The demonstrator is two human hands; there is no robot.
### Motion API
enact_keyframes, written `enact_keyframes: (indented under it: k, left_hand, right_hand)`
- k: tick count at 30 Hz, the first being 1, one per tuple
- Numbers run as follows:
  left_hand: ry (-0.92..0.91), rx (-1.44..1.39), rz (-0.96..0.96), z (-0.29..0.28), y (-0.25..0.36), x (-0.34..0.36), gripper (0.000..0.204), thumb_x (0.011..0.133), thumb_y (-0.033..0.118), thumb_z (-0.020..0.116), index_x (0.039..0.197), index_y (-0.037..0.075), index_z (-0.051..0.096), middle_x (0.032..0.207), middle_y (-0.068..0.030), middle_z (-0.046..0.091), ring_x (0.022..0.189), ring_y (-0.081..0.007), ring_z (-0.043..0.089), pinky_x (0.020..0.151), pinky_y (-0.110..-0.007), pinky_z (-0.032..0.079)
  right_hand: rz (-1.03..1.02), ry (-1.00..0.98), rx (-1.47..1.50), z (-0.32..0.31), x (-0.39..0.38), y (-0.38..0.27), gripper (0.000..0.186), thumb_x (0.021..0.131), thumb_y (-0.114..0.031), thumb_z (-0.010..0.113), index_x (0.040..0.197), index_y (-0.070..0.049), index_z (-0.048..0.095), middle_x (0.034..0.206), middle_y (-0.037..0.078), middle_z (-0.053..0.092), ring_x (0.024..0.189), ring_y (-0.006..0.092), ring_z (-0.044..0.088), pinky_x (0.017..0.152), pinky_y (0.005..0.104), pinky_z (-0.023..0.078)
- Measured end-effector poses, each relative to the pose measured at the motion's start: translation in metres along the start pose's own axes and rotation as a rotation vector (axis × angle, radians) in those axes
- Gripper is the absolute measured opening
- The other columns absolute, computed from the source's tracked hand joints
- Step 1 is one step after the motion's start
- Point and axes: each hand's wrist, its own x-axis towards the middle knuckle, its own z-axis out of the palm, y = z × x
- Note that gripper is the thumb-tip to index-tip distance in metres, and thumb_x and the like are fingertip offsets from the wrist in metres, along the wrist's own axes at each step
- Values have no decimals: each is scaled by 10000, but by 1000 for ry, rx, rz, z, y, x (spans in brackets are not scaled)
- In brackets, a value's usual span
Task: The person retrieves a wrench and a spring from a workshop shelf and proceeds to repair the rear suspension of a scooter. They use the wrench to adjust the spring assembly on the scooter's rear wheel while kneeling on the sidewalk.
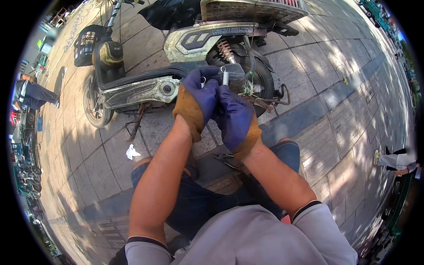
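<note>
Both my hands wear purple gloves with orange-brown cuffs and are raised close together in front of an electric scooter (141,93). My right hand (235,117) is closed on a silver coil spring (225,78), which stands up from the fingers with its looped end (223,69) on top. In my left hand (198,95) a second small metal spring (203,82) shows between thumb and forefinger; most of it is hidden by the glove. The left forefinger stretches toward the loop of the right-hand spring; whether it touches cannot be made out.
A pair of pliers (226,160) lies on the paving below my hands. White crumpled paper (132,152) is on the ground to the left, near the scooter's side stand (138,121). People stand at the far left (36,94) and far right (395,160).
</note>
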Motion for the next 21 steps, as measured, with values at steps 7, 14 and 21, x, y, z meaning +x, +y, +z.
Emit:
enact_keyframes:
  k: [7, 14, 21]
  left_hand:
    - [-57, -384, -50, 14, 16, 20, 256, 1036, 69, 461, 1253, -4, 575, 1187, -173, 684, 975, -209, 704, 809, -310, 579]
    - [-151, -250, -128, 8, 18, 27, 279, 1053, 141, 474, 1288, 46, 593, 1148, -88, 705, 777, -75, 627, 571, -178, 424]
    - [-259, -22, -125, 4, 21, -9, 341, 1056, 167, 471, 1334, -4, 574, 1099, -58, 703, 677, -41, 535, 532, -167, 370]
  right_hand:
    - [-344, 104, -317, -51, -3, -55, 362, 1062, -296, 520, 1049, 30, 677, 1004, 122, 714, 827, 191, 702, 756, 317, 581]
    - [-287, 394, -511, -177, -30, -50, 339, 1080, -253, 461, 1082, 23, 659, 1055, 131, 718, 865, 195, 711, 742, 304, 578]
    - [-144, 367, -407, -211, -41, -6, 292, 1075, -218, 473, 1116, 3, 659, 1053, 105, 720, 866, 181, 704, 744, 303, 575]
